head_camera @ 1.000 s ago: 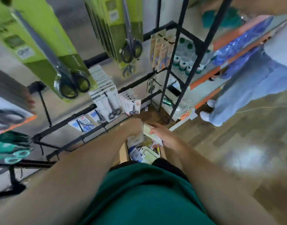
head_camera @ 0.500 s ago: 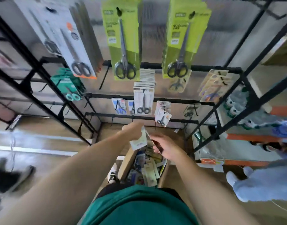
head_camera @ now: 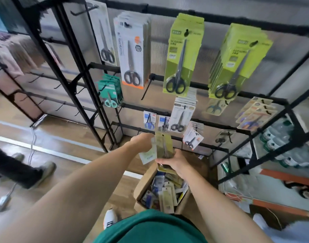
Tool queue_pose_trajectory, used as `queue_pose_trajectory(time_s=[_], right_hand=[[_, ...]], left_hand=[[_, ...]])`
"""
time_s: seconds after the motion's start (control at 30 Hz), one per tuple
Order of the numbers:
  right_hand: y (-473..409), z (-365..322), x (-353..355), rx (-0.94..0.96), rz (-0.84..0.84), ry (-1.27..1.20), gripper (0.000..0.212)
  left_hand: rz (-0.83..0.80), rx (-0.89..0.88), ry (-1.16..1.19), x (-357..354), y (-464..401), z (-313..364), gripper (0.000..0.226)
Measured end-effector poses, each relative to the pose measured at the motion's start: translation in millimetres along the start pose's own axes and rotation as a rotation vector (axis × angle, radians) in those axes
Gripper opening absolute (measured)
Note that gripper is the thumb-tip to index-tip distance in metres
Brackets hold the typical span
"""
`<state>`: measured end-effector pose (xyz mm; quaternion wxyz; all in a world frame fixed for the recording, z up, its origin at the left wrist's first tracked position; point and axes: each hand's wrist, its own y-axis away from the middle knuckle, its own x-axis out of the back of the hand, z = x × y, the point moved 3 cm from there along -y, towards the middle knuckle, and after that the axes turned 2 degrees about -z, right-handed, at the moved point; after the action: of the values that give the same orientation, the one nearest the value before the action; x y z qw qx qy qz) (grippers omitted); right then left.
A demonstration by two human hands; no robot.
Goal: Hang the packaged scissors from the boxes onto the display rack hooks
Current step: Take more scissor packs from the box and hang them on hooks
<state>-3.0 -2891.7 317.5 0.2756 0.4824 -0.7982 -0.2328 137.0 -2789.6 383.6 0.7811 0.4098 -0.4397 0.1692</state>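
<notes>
I have lifted the olive pack clear of the box since a second ago — my right hand grips its lower end, my left hand pinches the top plus a pale pack. Next, I judge, a free hook.

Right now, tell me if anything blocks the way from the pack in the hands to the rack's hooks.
Nothing visible does. The right hand and left hand hold the scissors pack just below the lower rail, open air between.

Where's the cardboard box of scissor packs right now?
In the head view the cardboard box sits on the floor, bottom centre, under the right hand, before the display rack.
</notes>
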Motion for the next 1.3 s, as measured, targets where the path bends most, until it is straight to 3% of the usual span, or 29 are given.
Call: queue_pose_trajectory(time_s=[0.07, 0.1, 0.2, 0.3, 0.37, 0.53, 0.63, 0.73, 0.97, 1.07, 1.3], right_hand=[[4, -11, -13, 0.025, 0.007, -0.034, 0.071], [8, -17, -21, 0.027, 0.0, -0.077, 0.062], [3, -28, -44, -0.012, 0.095, -0.007, 0.067], [-9, -46, -62, 0.069, 0.198, 0.081, 0.025], [-3, -64, -74, 0.092, 0.248, 0.098, 0.014], [16, -102, -100, 0.112, 0.282, 0.116, 0.023], [20, -120, -107, 0.145, 0.334, 0.116, 0.036], [25, -134, -108, 0.159, 0.417, 0.102, 0.029], [57, -163, -81, 0.283, 0.701, -0.074, 0.009], [73, -177, -69, 0.338, 0.825, -0.202, 0.013], [110, -220, -45, 0.491, 0.981, -0.321, 0.012]], left_hand=[[0.006, -0.027, -0.002, 10, 0, -9, 0.047], [0.003, -0.043, -0.013, 15, 1, -14, 0.046], [0.004, -0.078, -0.049, 29, 4, -37, 0.04], [0.022, -0.112, -0.087, 46, 5, -61, 0.038], [0.021, -0.145, -0.121, 56, 4, -75, 0.041], [0.061, -0.251, -0.168, 90, 3, -104, 0.046], [0.098, -0.293, -0.175, 110, 5, -115, 0.032], [0.185, -0.322, -0.146, 133, 9, -116, 0.029], [0.26, -0.568, -0.026, 187, 30, -69, 0.042], [0.281, -0.63, 0.033, 210, 37, -47, 0.05], [0.362, -0.738, 0.071, 262, 73, 5, 0.03]])
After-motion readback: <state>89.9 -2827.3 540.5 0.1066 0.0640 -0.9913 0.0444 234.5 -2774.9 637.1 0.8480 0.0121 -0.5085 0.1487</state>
